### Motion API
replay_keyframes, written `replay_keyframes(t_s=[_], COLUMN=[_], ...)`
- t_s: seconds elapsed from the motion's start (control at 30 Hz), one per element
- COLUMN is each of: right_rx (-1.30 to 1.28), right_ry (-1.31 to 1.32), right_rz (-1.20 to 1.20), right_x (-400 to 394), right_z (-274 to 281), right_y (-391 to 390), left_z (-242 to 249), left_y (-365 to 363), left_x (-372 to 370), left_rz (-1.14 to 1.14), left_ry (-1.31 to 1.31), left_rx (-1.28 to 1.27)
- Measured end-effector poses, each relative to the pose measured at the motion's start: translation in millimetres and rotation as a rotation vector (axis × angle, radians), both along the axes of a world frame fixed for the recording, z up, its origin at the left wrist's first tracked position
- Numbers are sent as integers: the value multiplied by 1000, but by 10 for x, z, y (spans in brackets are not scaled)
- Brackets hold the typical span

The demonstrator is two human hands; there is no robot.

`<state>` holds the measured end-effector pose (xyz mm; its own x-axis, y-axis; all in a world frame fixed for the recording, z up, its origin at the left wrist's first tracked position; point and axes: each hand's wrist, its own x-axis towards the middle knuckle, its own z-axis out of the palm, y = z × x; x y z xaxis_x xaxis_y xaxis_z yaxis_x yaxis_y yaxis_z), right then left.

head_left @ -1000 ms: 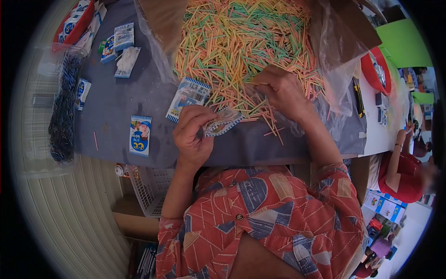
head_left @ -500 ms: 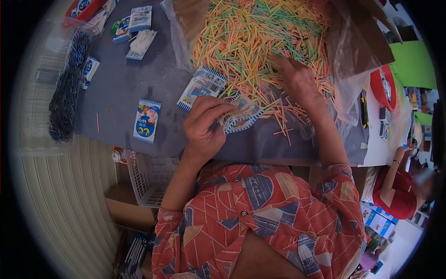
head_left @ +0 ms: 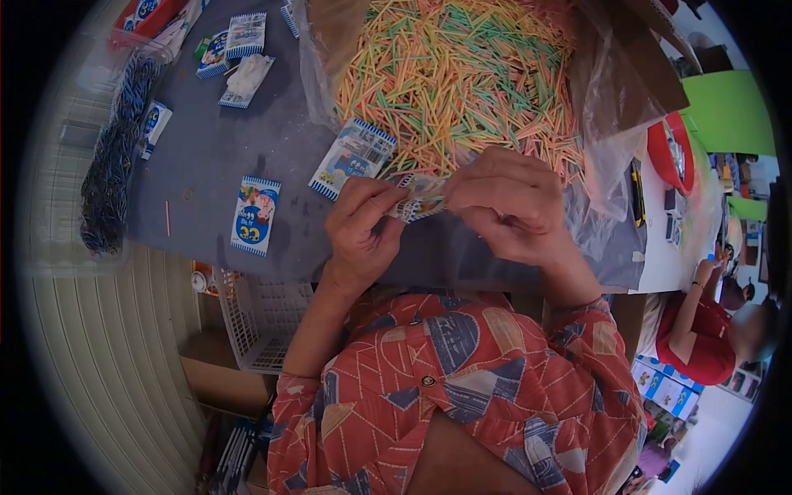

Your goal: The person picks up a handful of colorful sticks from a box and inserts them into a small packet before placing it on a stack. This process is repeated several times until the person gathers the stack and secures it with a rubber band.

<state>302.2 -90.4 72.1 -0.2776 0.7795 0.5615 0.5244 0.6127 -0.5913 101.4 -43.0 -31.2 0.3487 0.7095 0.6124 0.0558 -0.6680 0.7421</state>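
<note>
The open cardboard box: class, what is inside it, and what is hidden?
Inside the box, thin pink, yellow and green sticks lie heaped. They cover the bottom, so anything beneath the top layer cannot be seen.

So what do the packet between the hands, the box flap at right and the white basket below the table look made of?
Packet: probably thin plastic film, glossy, partly see-through and creased. Box flap: likely corrugated cardboard, matt brown and stiff, though no fluting shows. White basket: seemingly moulded plastic, given its regular lattice walls.
</note>
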Motion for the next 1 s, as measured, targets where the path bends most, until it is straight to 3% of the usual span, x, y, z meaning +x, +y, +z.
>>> replay_keyframes(t_s=[0.43, 0.5, 0.63, 0.7, 0.73, 0.8, 0.9, 0.93, 1.0], right_rx=[23, -140, -64, 53, 54, 20, -42, -40, 120], right_ry=[-518, -382, -69, 325, 324, -302, -429, -429, 123], right_rz=[25, 97, 5, -15, -15, 98, 8, 18, -88], right_x=[-92, -139, -78, -58, -19, 64, 10, -40, -159], right_z=[-10, -75, -191, -254, -281, -326, -416, -418, -432], right_y=[36, 56, 46, 21, 11, 0, -12, -12, -52], left_z=[-59, -65, -100, -108, -108, -102, -101, -112, -140], left_y=[-85, -92, -106, -124, -128, -123, -102, -102, -140], left_x=[-24, -40, -111, -132, -134, -119, -116, -119, -119], left_rz=[12, 1, -2, -25, -25, -54, -76, -66, -47], left_ry=[-42, -72, -47, -61, -62, -106, -96, -97, -133], left_rx=[-50, -99, -139, -198, -198, -198, -148, -148, -204])
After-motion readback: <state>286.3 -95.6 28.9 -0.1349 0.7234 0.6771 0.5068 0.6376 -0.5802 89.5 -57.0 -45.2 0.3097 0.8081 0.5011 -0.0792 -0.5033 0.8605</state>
